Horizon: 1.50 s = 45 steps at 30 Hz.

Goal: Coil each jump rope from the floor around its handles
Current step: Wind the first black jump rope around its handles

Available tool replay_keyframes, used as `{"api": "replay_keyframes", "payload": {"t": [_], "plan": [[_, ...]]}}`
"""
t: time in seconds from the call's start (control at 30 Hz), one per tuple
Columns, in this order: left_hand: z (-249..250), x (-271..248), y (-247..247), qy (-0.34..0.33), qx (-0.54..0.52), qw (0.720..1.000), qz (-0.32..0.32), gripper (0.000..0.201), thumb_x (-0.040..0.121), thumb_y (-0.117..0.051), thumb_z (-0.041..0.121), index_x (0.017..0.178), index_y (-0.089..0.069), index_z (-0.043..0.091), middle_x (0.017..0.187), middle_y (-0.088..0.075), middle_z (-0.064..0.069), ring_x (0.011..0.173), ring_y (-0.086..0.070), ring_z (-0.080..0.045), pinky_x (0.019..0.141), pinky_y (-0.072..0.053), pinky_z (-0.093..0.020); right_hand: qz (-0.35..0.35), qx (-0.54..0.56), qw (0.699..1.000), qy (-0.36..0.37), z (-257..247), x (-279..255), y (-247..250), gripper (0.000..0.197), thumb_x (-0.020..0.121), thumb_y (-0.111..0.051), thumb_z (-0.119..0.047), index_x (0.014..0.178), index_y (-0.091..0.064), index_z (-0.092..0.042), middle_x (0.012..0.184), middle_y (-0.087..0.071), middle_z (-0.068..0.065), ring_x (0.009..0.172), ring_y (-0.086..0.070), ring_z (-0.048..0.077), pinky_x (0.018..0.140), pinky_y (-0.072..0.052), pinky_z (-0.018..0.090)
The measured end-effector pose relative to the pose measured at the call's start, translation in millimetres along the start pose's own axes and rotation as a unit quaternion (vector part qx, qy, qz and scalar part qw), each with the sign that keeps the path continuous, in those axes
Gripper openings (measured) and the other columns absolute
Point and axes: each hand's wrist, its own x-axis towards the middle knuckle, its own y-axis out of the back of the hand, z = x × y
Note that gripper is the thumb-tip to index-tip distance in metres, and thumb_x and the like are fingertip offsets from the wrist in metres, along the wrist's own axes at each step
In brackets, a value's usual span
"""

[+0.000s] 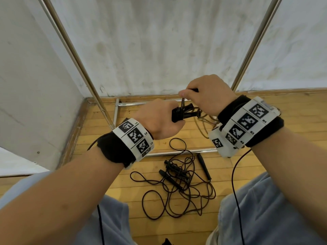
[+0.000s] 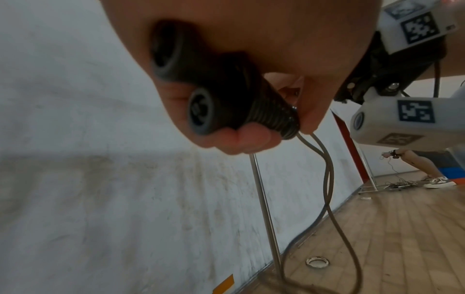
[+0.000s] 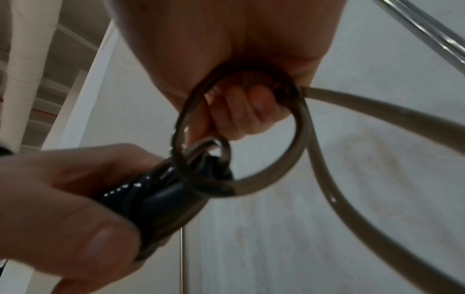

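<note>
My left hand (image 1: pixel 159 119) grips two black jump-rope handles (image 1: pixel 178 114) held side by side, with dark cord wound in several turns around them (image 2: pixel 266 111). My right hand (image 1: pixel 203 94) is just above and to the right, pinching a loop of the same cord (image 3: pixel 299 127) close to the handle tips. The slack cord (image 2: pixel 327 179) hangs from the handles down to the floor. Another jump rope (image 1: pixel 177 188) lies tangled on the wooden floor between my knees, its black handles (image 1: pixel 169 177) among the loops, with one more handle (image 1: pixel 204 164) to their right.
A chrome rack frame (image 1: pixel 79 68) stands against the white wall, its base bars (image 1: pixel 177 152) on the floor under my hands. Thin black cables (image 1: pixel 235 183) hang from my wrist bands. A second person's leg and shoe (image 2: pixel 437 182) show far right in the left wrist view.
</note>
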Motion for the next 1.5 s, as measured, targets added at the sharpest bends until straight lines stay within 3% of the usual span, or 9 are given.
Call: {"api": "replay_keyframes", "payload": {"t": [0.33, 0.43, 0.6, 0.7, 0.83, 0.93, 1.1, 1.2, 1.5], "plan": [[4, -15, 14, -0.067, -0.116, 0.991, 0.021, 0.019, 0.075, -0.058, 0.045, 0.081, -0.054, 0.027, 0.063, -0.057, 0.010, 0.058, -0.055, -0.007, 0.053, -0.041, -0.023, -0.114, 0.188, 0.975, -0.024, 25, 4, -2, 0.063, 0.076, -0.055, -0.063, 0.062, -0.061, -0.002, 0.050, -0.038, 0.002, 0.048, -0.035, 0.014, 0.052, -0.033, 0.025], [5, -14, 18, -0.011, -0.195, 0.979, 0.054, 0.020, 0.076, -0.065, 0.044, 0.077, -0.049, 0.032, 0.066, -0.056, 0.010, 0.061, -0.056, 0.001, 0.049, -0.037, -0.011, -0.148, 0.252, 0.956, -0.037, 19, 2, -16, 0.039, 0.093, -0.055, -0.027, 0.063, -0.057, -0.002, 0.045, -0.045, -0.005, 0.044, -0.039, 0.008, 0.051, -0.037, 0.019], [6, -8, 22, 0.089, -0.316, 0.937, 0.124, 0.040, 0.072, -0.059, 0.047, 0.089, -0.056, 0.011, 0.077, -0.065, -0.013, 0.067, -0.063, -0.032, 0.063, -0.054, -0.047, -0.154, 0.337, 0.926, -0.071, -5, -1, -40, 0.048, 0.100, -0.027, -0.034, 0.057, -0.039, -0.016, 0.043, -0.044, -0.007, 0.042, -0.040, 0.010, 0.049, -0.039, 0.020], [1, -4, 22, 0.135, -0.326, 0.925, 0.140, 0.039, 0.079, -0.060, 0.046, 0.094, -0.054, 0.010, 0.079, -0.067, -0.013, 0.068, -0.063, -0.033, 0.065, -0.054, -0.050, -0.132, 0.342, 0.927, -0.085, -16, -3, -48, 0.056, 0.098, -0.024, -0.050, 0.059, -0.042, -0.015, 0.047, -0.041, -0.006, 0.044, -0.035, 0.012, 0.051, -0.033, 0.026], [-11, 3, 23, 0.159, -0.355, 0.906, 0.167, 0.033, 0.087, -0.062, 0.035, 0.106, -0.042, 0.018, 0.071, -0.066, 0.000, 0.049, -0.058, -0.017, 0.050, -0.049, -0.034, -0.096, 0.263, 0.959, -0.052, -27, -6, -60, 0.034, 0.101, -0.033, -0.036, 0.077, -0.051, -0.019, 0.060, -0.044, -0.009, 0.050, -0.038, 0.006, 0.051, -0.028, 0.023], [-14, 4, 20, 0.133, -0.321, 0.923, 0.163, 0.024, 0.089, -0.059, 0.036, 0.104, -0.049, 0.021, 0.078, -0.062, 0.001, 0.057, -0.058, -0.019, 0.058, -0.051, -0.039, -0.086, 0.211, 0.972, -0.055, -30, -8, -73, 0.016, 0.100, -0.038, -0.025, 0.098, -0.052, -0.016, 0.075, -0.054, -0.004, 0.062, -0.048, 0.011, 0.058, -0.037, 0.025], [-24, 8, 19, 0.168, -0.265, 0.937, 0.154, 0.029, 0.088, -0.057, 0.045, 0.104, -0.048, 0.022, 0.086, -0.063, 0.004, 0.065, -0.061, -0.020, 0.063, -0.051, -0.037, -0.123, -0.007, 0.991, -0.047, -20, -10, -77, 0.042, 0.096, -0.046, -0.031, 0.136, -0.041, -0.015, 0.130, -0.050, 0.008, 0.114, -0.050, 0.025, 0.087, -0.041, 0.033], [-32, 10, 24, 0.217, -0.289, 0.921, 0.143, 0.032, 0.087, -0.058, 0.045, 0.103, -0.050, 0.019, 0.089, -0.065, -0.001, 0.060, -0.063, -0.019, 0.057, -0.052, -0.034, -0.011, -0.117, 0.993, -0.029, -7, -10, -66, 0.056, 0.093, -0.047, -0.045, 0.139, -0.037, -0.014, 0.145, -0.034, 0.010, 0.132, -0.033, 0.029, 0.107, -0.029, 0.041], [-13, 8, 31, 0.172, -0.485, 0.856, 0.054, 0.018, 0.093, -0.059, 0.027, 0.092, -0.061, 0.009, 0.078, -0.064, -0.008, 0.050, -0.058, -0.018, 0.043, -0.046, -0.028, -0.024, 0.189, 0.981, -0.043, -28, -26, -78, 0.057, 0.094, -0.051, -0.028, 0.145, -0.026, -0.019, 0.144, -0.041, 0.002, 0.127, -0.042, 0.017, 0.093, -0.033, 0.023]]}}
